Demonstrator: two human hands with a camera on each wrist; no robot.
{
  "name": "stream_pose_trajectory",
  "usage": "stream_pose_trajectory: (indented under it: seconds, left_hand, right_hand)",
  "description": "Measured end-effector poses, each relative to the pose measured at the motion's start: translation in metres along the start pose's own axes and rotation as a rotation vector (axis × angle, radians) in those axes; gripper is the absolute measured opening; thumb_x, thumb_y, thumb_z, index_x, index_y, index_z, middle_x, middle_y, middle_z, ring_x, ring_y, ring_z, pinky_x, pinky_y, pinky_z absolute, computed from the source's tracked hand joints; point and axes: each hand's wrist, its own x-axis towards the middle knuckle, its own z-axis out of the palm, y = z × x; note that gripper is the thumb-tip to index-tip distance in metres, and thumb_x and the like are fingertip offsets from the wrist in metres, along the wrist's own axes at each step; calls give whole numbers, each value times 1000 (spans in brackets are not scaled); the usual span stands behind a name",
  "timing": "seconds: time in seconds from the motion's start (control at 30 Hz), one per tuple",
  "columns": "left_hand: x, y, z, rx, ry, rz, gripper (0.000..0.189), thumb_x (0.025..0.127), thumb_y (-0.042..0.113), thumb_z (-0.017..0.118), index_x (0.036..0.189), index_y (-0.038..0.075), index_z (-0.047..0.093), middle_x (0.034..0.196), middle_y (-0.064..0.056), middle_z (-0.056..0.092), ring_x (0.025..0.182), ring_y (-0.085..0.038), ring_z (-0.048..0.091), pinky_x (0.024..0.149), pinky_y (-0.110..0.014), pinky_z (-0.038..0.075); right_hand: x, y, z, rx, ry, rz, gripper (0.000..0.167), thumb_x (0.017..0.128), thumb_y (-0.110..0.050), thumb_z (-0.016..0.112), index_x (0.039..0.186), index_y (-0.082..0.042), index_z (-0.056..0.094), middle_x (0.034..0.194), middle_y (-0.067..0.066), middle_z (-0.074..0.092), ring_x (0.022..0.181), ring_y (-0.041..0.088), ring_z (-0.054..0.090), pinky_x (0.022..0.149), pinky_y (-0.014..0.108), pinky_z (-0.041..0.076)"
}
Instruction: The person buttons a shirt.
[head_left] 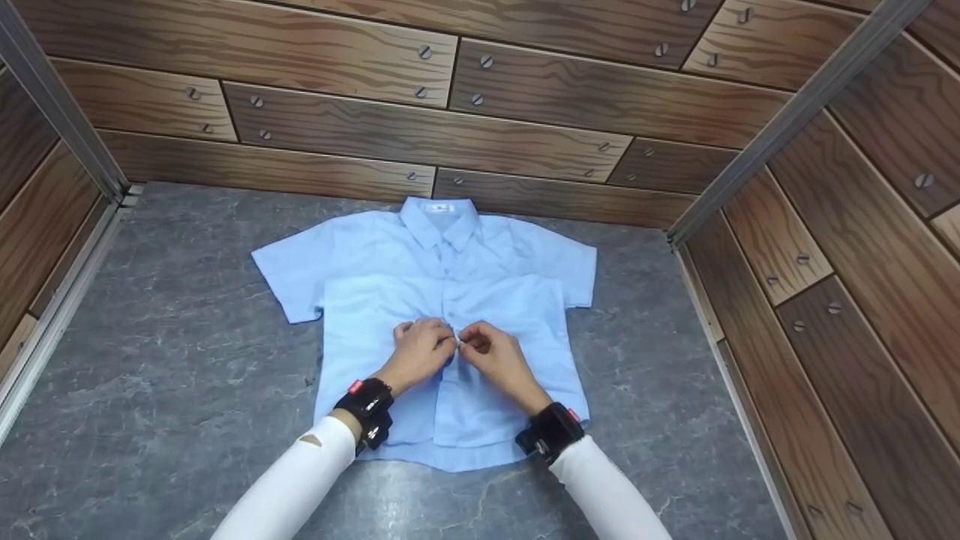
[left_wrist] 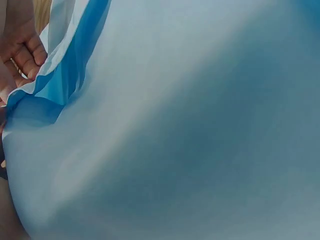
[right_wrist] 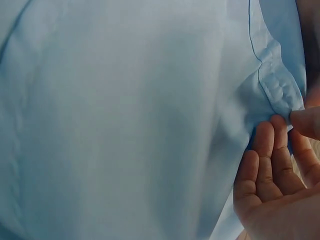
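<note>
A light blue short-sleeved button-up shirt (head_left: 382, 300) lies spread front side up, collar (head_left: 420, 223) away from me. Both hands meet at its middle, on the front placket (head_left: 448, 405). My left hand (head_left: 424, 349) pinches the placket from the left, thumb and index finger together. Opposite it, my right hand (head_left: 495, 356) pinches the placket's edge between thumb and fingers. The right wrist view shows that thumb (right_wrist: 306, 122) on the lifted strip, other fingers tucked beneath the fabric. Raised cloth (left_wrist: 175, 125) fills most of the left wrist view. Whatever lies between the fingertips is hidden.
The shirt lies on a grey marbled surface (head_left: 187, 360). Wood-patterned panels (head_left: 337, 127) stand behind it and at both sides, with metal rails (head_left: 795, 112) at the corners. The left sleeve (head_left: 292, 270) and right sleeve (head_left: 574, 270) spread outward.
</note>
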Motion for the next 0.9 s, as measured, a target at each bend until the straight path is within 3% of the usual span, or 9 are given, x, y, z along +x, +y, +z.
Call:
stream_pose_trajectory:
  seconds: [0.23, 0.37, 0.63, 0.77, 0.9]
  left_hand:
    - [0, -2, -3, -39, -22, -12, 20, 92, 27, 60, 79, 15, 69, 100, 0, 67, 103, -25, 58, 99, -56, 26]
    - [-1, -4, -4, -74, 9, -10, 16, 92, 25, 63, 83, 16, 72, 98, 0, 69, 102, -26, 60, 96, -55, 27]
    - [1, -6, -4, -117, 87, -55, 9, 85, 25, 72, 89, 20, 78, 93, 3, 75, 94, -22, 67, 92, -50, 34]
    - [3, -6, -6, -154, 69, -89, 8, 84, 25, 73, 90, 21, 77, 99, 3, 74, 98, -22, 67, 94, -51, 34]
    - [3, -5, -7, -171, 38, -82, 6, 86, 22, 70, 90, 19, 74, 104, 1, 71, 102, -23, 64, 94, -53, 33]
  right_hand:
    - [-1, -1, 0, 3, 6, 43, 15, 87, -13, 65, 102, -13, 67, 86, 1, 70, 78, 10, 65, 71, 24, 54]
    - [-1, -1, 0, 1, 16, 86, 16, 87, -16, 66, 101, -10, 69, 87, 2, 71, 78, 10, 66, 69, 22, 53]
    - [0, -2, -1, -16, 34, 63, 11, 89, -16, 68, 94, -7, 70, 83, 5, 71, 74, 12, 66, 66, 22, 52]
    - [0, -2, -1, -20, 37, 56, 11, 89, -16, 67, 94, -7, 70, 83, 4, 71, 74, 11, 66, 67, 22, 53]
    - [1, -3, -2, -46, 44, 36, 10, 89, -17, 67, 94, -8, 71, 83, 3, 71, 74, 11, 65, 68, 22, 53]
